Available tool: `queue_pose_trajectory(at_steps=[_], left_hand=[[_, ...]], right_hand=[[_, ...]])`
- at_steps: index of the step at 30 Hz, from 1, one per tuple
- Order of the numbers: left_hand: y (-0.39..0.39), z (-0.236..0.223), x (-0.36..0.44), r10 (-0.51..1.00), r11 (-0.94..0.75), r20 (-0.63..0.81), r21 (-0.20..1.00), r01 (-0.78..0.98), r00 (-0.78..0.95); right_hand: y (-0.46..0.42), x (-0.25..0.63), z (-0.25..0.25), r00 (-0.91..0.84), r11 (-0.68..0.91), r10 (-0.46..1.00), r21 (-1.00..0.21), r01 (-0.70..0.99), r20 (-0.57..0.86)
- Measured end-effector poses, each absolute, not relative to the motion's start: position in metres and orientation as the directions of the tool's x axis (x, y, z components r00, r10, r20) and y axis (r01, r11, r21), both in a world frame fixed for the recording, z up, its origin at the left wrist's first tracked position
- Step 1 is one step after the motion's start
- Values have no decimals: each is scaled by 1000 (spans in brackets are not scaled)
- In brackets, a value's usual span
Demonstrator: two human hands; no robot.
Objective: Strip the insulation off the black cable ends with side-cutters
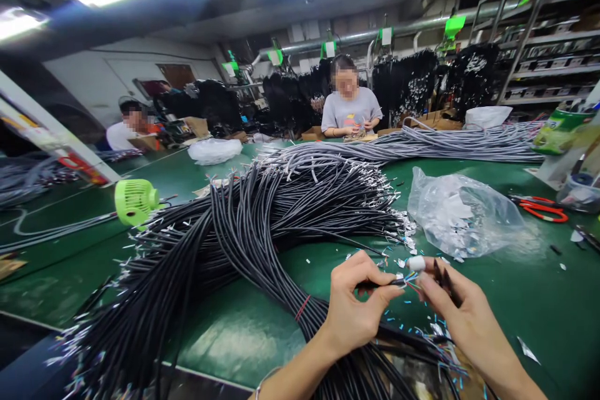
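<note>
My left hand (pixel 354 306) pinches the end of one black cable (pixel 375 288) whose thin coloured wires (pixel 409 278) stick out at the tip. My right hand (pixel 457 309) is closed round a small dark tool (pixel 443 275), with a white-taped fingertip (pixel 416 263) touching the wire ends. Both hands work close together above the green table (pixel 515 300). A big bundle of black cables (pixel 244 231) fans out from under my left forearm to the left and back. Small bits of cut insulation (pixel 422 328) lie scattered beneath my hands.
A clear plastic bag (pixel 462 212) of foil scraps lies right of the cables, red-handled scissors (pixel 544 209) beyond it. A green fan (pixel 135 201) stands at left. Grey cables (pixel 445 144) lie across the back. Two people sit at the far side; shelves stand at right.
</note>
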State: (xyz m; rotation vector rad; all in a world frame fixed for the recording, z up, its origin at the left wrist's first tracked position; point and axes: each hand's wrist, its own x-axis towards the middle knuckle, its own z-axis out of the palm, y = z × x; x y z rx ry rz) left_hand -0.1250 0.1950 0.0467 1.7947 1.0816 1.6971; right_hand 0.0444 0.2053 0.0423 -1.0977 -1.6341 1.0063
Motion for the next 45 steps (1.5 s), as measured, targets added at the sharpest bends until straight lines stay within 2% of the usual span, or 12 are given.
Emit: queue_pose_trajectory(at_steps=[3,7,12,18,26,32,39,45], left_hand=[[195,47,-127,752,-607,648,751,260,-116],[194,47,-128,733,-615,666,735,285,-137],[193,48,-126,727,-619,677,719,315,-117],[193,49,-126,711,-631,695,699,336,-111],[193,49,-126,679,-648,728,656,387,-97],[192,46,-126,611,-689,790,567,452,-59],[190,45,-126,504,-707,864,414,573,-2],[189,51,-125,624,-607,780,450,655,43]], right_hand=[[207,46,36,-153,360,932,-890,278,329],[210,48,34,-253,500,866,-767,403,432],[208,48,40,-310,583,812,-712,392,495],[209,46,42,-314,569,821,-729,381,477],[205,43,50,-341,446,877,-837,318,338],[206,44,46,-339,432,883,-842,324,324],[207,43,44,-280,474,877,-797,375,390],[207,42,45,-186,548,833,-731,408,521]])
